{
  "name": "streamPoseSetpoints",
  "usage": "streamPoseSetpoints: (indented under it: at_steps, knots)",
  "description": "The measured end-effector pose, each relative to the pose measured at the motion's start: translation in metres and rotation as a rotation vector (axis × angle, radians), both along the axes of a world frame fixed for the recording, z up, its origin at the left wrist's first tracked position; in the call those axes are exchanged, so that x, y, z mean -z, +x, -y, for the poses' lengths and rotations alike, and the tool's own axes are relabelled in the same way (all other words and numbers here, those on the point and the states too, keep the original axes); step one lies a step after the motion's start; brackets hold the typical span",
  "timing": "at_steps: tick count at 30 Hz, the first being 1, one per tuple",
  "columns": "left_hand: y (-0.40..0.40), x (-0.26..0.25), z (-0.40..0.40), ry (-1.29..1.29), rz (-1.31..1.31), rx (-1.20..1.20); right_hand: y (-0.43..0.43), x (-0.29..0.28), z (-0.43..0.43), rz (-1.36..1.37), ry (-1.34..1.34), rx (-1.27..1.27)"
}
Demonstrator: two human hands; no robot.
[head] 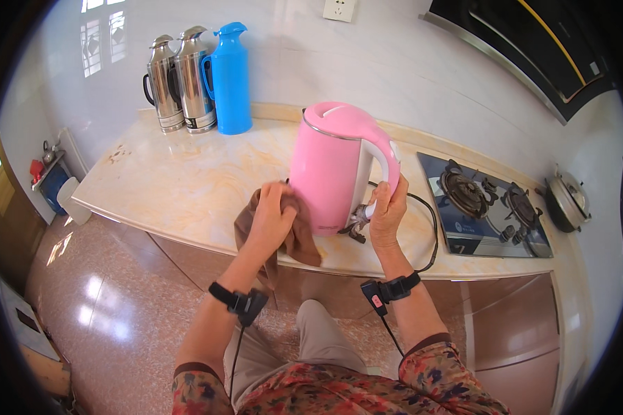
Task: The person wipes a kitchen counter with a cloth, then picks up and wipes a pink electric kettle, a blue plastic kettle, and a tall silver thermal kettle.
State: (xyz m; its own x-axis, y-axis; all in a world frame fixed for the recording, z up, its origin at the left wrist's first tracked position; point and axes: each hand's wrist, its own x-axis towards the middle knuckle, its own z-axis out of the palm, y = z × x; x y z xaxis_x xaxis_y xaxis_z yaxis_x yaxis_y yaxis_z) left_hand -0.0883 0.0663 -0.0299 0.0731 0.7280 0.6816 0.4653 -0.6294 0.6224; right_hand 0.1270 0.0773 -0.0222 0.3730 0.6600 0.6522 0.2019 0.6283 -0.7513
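Observation:
A pink electric kettle (324, 171) with a closed lid stands before me near the front of the counter. My right hand (389, 212) is wrapped around the lower part of its handle (389, 165). Bunched in my left hand (274, 218) is a brown cloth (302, 236), pressed against the kettle's lower left side. One end of the cloth hangs over the counter edge. Something dark and tattered (357, 223) sits at the foot of the handle; I cannot tell what it is. A black cord (434, 228) curves over the counter to the right of my right hand.
Two steel vacuum flasks (193, 83) and a blue one (232, 83) stand at the back left of the marbled countertop (187, 176). To the right lies a gas hob (485, 207), with a lidded pot (568, 199) beyond it. A range hood (540, 41) overhangs the back right.

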Motion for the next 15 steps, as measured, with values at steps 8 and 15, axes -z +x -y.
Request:
streamPoseSetpoints:
  at_steps: [8,15]
  knots:
    - [0.017,-0.089,-0.050,0.272,0.239,-0.073,0.002,0.003,0.000,0.066,0.013,0.057]
    - [0.032,-0.095,-0.075,0.112,0.411,0.132,-0.002,0.006,-0.003,0.117,0.102,0.090]
